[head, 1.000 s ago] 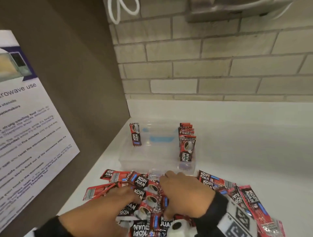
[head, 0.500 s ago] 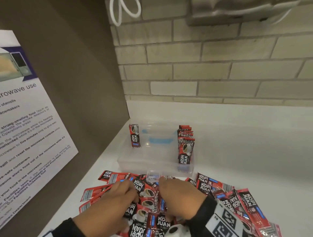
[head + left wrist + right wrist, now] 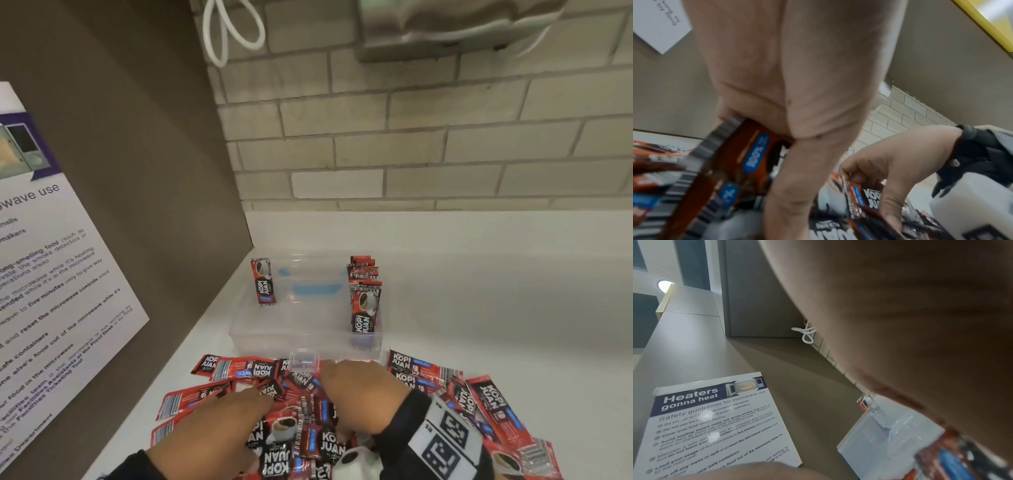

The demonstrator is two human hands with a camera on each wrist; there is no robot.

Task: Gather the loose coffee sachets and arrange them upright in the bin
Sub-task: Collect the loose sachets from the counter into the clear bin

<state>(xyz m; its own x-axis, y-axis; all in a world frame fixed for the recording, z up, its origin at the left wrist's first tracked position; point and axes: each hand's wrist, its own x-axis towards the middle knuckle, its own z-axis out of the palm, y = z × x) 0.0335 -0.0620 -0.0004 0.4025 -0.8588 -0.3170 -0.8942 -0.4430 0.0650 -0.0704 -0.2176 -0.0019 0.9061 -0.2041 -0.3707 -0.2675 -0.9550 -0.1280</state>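
Red-and-black foil coffee sachets (image 3: 342,421) mostly left loose; little yet stood in the clear plastic bin (image 3: 301,329).

One upright sachet (image 3: 263,281) is seen at the bin's left wall and a short upright row (image 3: 363,294) at its right wall, with the middle unfilled. In front, on the white counter (image 3: 496,308), the heap is worked: a sachet is pinched by the left hand (image 3: 219,428), and sachets are grasped under the curled fingers of the right hand (image 3: 363,394). Most gathering is judged outstanding.

Left hand (image 3: 219,425) flat; right hand (image 3: 359,394) curled, pinching downward.
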